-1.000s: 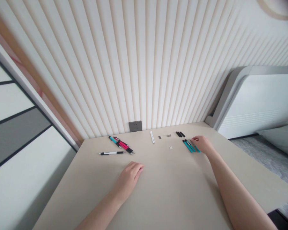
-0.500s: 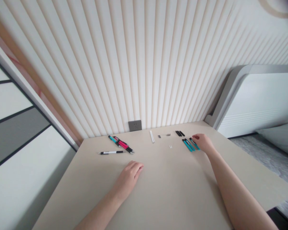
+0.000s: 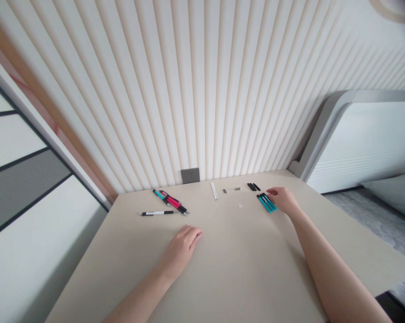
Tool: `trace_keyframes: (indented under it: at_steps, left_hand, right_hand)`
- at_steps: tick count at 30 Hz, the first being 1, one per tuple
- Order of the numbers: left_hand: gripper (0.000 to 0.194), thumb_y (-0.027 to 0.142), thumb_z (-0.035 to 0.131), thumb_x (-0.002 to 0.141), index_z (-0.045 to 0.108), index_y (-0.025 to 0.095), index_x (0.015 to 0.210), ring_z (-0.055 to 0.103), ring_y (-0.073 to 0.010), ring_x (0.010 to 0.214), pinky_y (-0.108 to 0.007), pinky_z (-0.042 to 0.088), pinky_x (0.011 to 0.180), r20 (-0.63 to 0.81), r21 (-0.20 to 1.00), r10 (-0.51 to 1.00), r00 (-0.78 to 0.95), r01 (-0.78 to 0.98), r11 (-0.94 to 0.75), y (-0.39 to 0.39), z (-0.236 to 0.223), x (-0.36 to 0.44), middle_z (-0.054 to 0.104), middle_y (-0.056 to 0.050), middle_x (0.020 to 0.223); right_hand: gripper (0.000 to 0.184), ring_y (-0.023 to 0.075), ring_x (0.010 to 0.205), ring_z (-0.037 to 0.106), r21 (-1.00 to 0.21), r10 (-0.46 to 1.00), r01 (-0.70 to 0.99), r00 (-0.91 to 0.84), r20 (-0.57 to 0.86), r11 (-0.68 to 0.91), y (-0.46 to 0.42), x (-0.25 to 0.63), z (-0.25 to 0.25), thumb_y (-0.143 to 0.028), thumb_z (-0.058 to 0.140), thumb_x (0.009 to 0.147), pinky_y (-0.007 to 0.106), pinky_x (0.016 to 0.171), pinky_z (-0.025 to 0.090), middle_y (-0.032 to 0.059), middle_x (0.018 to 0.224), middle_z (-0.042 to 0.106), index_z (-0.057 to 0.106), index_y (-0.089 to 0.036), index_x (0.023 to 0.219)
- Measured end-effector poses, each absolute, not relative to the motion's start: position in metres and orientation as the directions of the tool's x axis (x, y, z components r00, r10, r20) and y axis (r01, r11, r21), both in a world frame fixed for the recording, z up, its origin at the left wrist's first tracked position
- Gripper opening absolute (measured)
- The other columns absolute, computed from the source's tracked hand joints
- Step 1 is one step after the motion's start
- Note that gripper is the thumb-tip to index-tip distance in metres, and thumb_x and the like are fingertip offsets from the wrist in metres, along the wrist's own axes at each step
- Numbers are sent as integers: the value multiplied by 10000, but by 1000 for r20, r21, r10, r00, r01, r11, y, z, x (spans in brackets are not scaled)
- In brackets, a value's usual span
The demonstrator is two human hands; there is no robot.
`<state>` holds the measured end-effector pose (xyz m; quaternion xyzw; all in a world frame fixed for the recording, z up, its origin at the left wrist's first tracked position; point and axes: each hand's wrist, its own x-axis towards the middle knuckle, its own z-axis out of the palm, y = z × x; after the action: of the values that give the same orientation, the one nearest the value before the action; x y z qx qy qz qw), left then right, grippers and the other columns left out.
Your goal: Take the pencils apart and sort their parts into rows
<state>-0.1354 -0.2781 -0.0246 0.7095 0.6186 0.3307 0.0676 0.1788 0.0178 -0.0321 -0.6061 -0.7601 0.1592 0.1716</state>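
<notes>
Teal-and-black pen barrels (image 3: 266, 202) lie grouped side by side on the table (image 3: 236, 255) beside the right hand (image 3: 283, 200), its fingers (image 3: 271, 190) together at their upper ends, contact unclear (light, stiff, smooth plastic, apt to roll; grip mid-barrel).

This looks like a home bedroom: a beige laminate desk (image 3: 242, 269) stands against cream ribbed wall panelling (image 3: 202, 89) with a grey wall socket (image 3: 190, 175), beside a white, grey-framed bed (image 3: 363, 143) and a white-and-grey sliding wardrobe door (image 3: 23, 188).
</notes>
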Motion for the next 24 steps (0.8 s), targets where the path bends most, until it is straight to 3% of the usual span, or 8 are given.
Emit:
trace_keyframes:
  at_steps: [5,8,11,14,18,24]
  left_hand:
    - [125,148,500,966,598,225,969,639,-164,862,-291,508,793,389,511,921,-5,833,-211,-279,-27,-136,660,-4,901]
    - [130,131,505,960,589,224,995,644,-154,855,-280,514,792,395,534,919,-16,818,-215,-279,-28,-136,657,-4,920]
    - [115,136,515,960,578,225,996,645,-146,841,-269,518,785,424,544,906,-21,805,-236,-280,-27,-135,648,-1,912]
    - [96,153,517,962,572,224,996,647,-149,853,-267,524,791,489,528,872,-21,803,-277,-279,-24,-134,644,-6,914]
    - [134,131,506,956,582,223,1017,654,-150,860,-260,537,797,583,491,812,-25,807,-328,-278,-20,-133,653,-14,914]
    - [141,115,542,938,596,217,1020,666,-147,848,-247,548,787,648,463,761,-21,805,-372,-281,-17,-129,665,-18,901]
  right_hand:
    - [267,261,964,662,-416,977,886,-159,141,204,8,170,-17,-265,529,877,307,755,448,86,997,747,733,-211,1042]
    - [278,245,900,668,-444,938,843,-183,295,304,-14,144,-8,-294,481,923,312,756,453,81,950,743,715,-221,1055]
    - [259,212,900,659,-494,758,577,-448,475,650,-59,103,-6,-275,462,953,317,842,459,80,987,731,694,-206,1045]
    - [220,209,909,650,-485,509,262,-704,495,835,-115,66,-10,-264,485,966,348,866,447,72,967,728,685,-215,1043]
    - [173,183,890,642,-584,345,31,-831,435,811,-167,42,-16,-234,549,945,317,841,457,48,944,717,653,-219,1082]
    - [99,166,860,627,-602,377,16,-793,478,798,-170,43,-19,-230,562,954,309,830,441,26,905,702,647,-228,1004]
